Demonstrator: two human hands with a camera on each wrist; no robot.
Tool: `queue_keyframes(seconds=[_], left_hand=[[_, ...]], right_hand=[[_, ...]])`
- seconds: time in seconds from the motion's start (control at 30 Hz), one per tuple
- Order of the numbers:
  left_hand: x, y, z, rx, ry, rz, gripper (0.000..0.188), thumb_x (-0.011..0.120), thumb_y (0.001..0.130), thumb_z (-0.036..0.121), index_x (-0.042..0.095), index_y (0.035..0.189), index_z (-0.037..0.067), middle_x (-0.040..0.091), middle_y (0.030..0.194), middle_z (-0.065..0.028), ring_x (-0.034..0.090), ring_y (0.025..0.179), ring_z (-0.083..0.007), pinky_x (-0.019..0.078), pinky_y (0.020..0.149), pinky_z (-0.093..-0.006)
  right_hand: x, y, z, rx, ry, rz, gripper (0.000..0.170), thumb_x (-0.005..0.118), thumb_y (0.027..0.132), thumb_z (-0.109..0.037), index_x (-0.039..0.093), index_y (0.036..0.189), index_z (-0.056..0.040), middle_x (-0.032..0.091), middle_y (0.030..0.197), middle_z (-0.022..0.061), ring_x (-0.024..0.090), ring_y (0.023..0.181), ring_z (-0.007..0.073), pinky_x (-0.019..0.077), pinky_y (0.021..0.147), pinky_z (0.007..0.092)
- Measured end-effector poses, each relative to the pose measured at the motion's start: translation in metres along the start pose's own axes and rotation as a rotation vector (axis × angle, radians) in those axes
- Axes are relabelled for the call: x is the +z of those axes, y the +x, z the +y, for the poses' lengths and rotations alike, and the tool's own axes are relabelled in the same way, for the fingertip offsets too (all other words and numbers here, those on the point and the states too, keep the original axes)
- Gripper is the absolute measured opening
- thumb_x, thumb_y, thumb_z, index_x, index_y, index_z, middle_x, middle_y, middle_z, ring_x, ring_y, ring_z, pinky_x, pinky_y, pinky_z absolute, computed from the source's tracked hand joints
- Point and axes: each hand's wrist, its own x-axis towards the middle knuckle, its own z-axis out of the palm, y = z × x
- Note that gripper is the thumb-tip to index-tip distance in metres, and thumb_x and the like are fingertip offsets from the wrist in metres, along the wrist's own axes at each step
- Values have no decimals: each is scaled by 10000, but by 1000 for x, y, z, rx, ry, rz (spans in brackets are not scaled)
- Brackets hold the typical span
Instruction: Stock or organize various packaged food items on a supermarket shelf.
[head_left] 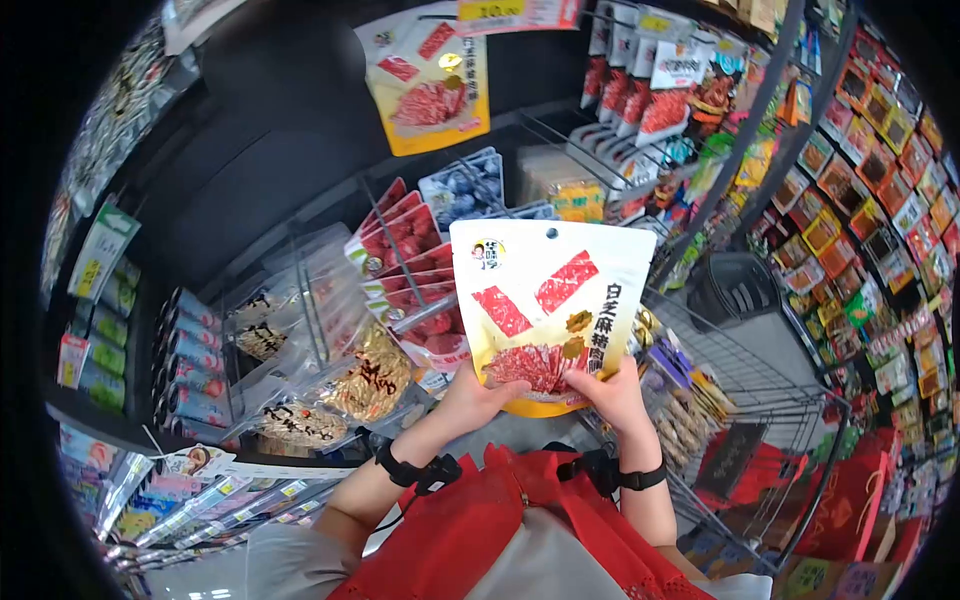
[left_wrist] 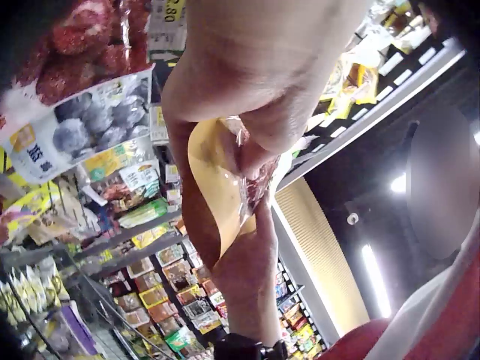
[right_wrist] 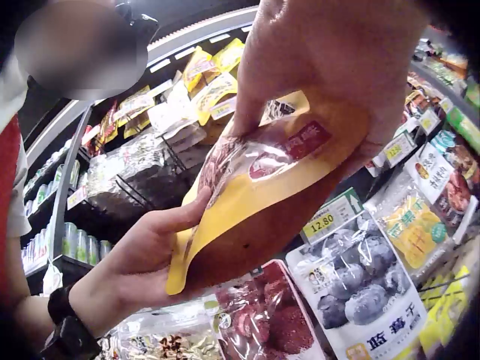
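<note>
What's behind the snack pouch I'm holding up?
Red-fruit pouches peek out past the left edge of the snack pouch, and a blueberry pouch above its top. Anything it fully covers in the head view is hidden.

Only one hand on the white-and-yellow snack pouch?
No, the left hand and right hand both grip the pouch near its bottom, thumbs on its front.

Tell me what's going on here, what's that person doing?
Someone in a shop is holding up a white and yellow pouch. The left hand and the right hand grip it near the bottom, one on each side, with the thumbs in front. Another pouch that looks the same hangs higher up, and a blueberry pack is behind.
</note>
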Motion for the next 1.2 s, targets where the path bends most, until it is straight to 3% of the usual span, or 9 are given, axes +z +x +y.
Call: queue_keyframes(seconds=[0.2, 0.33, 0.4, 0.43, 0.53, 0.67, 0.8, 0.93, 1.2], left_hand=[[-8, -10, 25, 54, 171, 218, 295, 670, 751, 118, 582, 1004, -3, 653, 910, -122, 630, 831, -178, 481, 724, -301], [-14, 0, 40, 17, 276, 274, 320, 681, 733, 157, 584, 991, -4, 636, 906, -167, 635, 824, -273, 491, 697, -336], [-15, 11, 63, 202, 590, 208, 342, 690, 722, 211, 592, 971, -4, 627, 870, -180, 615, 811, -329, 490, 696, -365], [-15, 18, 77, 142, 706, 192, 401, 678, 732, 240, 563, 1032, 0, 614, 903, -183, 601, 808, -355, 488, 691, -391], [-22, 48, 108, 435, 976, 421, 589, 644, 760, 211, 387, 1255, 22, 494, 1183, -196, 517, 1049, -350, 439, 860, -395], [-33, 92, 191, 937, 1291, 603, 650, 668, 646, 57, 425, 1249, 65, 417, 1295, -121, 406, 1191, -300, 333, 976, -419], [-43, 137, 228, 1011, 1783, 656, 551, 626, 673, 59, 490, 1200, 144, 440, 1293, -18, 419, 1188, -217, 336, 976, -412], [-50, 152, 244, 1085, 1854, 560, 516, 598, 686, -10, 529, 1175, 141, 497, 1246, -33, 476, 1138, -218, 384, 943, -364], [-47, 153, 273, 737, 1252, 330, 309, 480, 830, -28, 583, 1107, 59, 615, 1085, -80, 604, 943, -186, 459, 824, -264]], right_hand=[[18, 12, -21, -49, 36, -161, 341, 728, 683, -37, 583, 988, 14, 645, 888, 53, 598, 770, 110, 491, 690, 261], [20, 30, -28, -1, 15, -163, 301, 726, 687, -37, 586, 947, 24, 635, 813, 47, 587, 673, 95, 487, 579, 237], [14, 42, -35, 36, 71, -122, 235, 709, 698, -11, 593, 901, 7, 615, 743, 34, 562, 578, 81, 464, 483, 218], [10, 50, -37, -32, 118, -106, 227, 701, 703, -2, 594, 903, 7, 618, 750, 36, 569, 589, 85, 467, 485, 220], [-3, 75, -52, -165, 127, -28, 209, 676, 724, 7, 602, 919, 22, 636, 797, 56, 594, 630, 98, 488, 506, 226], [-26, 106, -54, -213, 69, -91, 193, 679, 730, -15, 608, 904, 28, 638, 773, 55, 582, 629, 90, 474, 527, 224], [-29, 115, -46, -231, 50, -190, 203, 684, 737, -45, 611, 911, 30, 642, 772, 51, 563, 637, 76, 466, 550, 234], [-29, 120, -41, -304, 31, -245, 197, 678, 758, -93, 618, 899, 30, 647, 768, 63, 556, 618, 81, 461, 561, 248], [-29, 155, -73, -386, -16, -170, 279, 604, 837, -222, 629, 780, 50, 572, 578, 7, 451, 530, 26, 365, 464, 224]])
